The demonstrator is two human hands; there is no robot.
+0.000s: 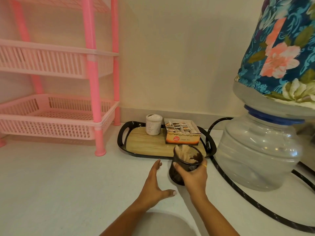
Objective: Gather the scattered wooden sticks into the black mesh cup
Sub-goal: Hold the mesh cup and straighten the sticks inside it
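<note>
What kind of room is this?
Probably a home kitchen or pantry corner: a big water jug with a flowery cover, a tray holding a ginger tea box and white jar, and a pink plastic rack.

Shows a left forearm (122, 217) and a right forearm (214, 217), both bare from the lower edge of the view up to the wrists. Wears a thin gold ring (204, 166) on one finger of the right hand (194, 176); cannot tell which finger. Has pale, light-painted nails on the left hand (153, 183), plainest on the thumb nail (174, 192) and on a fingertip nail (159, 160). Keeps these nails rounded and reaching just past the fingertips.
</note>
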